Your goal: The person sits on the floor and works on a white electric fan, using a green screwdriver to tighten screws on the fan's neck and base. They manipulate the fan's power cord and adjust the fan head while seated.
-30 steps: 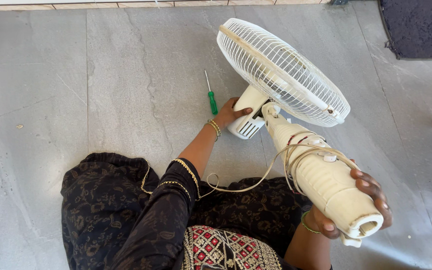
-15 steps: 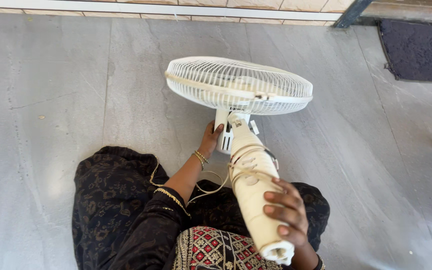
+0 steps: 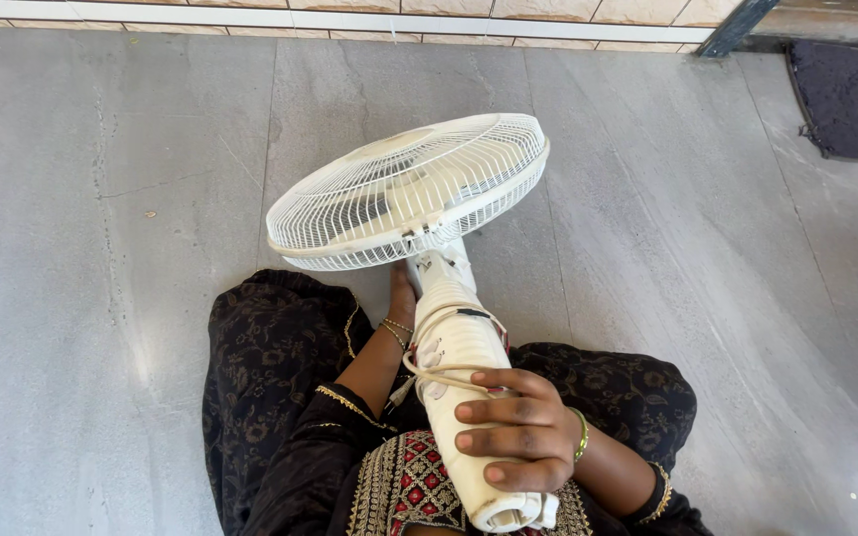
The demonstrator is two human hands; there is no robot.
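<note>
1. So, the right hand [image 3: 518, 427] is wrapped around the fan [image 3: 449, 298] stem low down, near its cut-off bottom end. Fingers [image 3: 494, 409] are curled tight across the front of the white tube, gripping it.
2. Left hand [image 3: 402, 293] is up by the neck of the fan, right under the grille [image 3: 409, 189]. Most of it is hidden behind the stem and grille, so I can't tell if those fingers are closed on anything or just resting there.
3. Container-wise, the only thing that counts is the wire grille cage: the blades sit inside it, pale and a bit hard to make out through the bars.
4. Fan location: held over the person's lap, above the grey tiled floor [image 3: 101, 298]. The person is sitting on that floor in dark patterned clothes.
5. Long axis runs from the bottom of the frame, at the lap, up and slightly left toward the head. The head end points away from the person, toward the wall.
6. Grille face is tilted, facing up and to the left, its right edge higher in the frame than the left.
7. Cord [image 3: 439, 372] is looped around the stem just above the right hand, touching the tube.
8. Dark mat [image 3: 856, 94] lies at top right, well apart from everything else.
</note>
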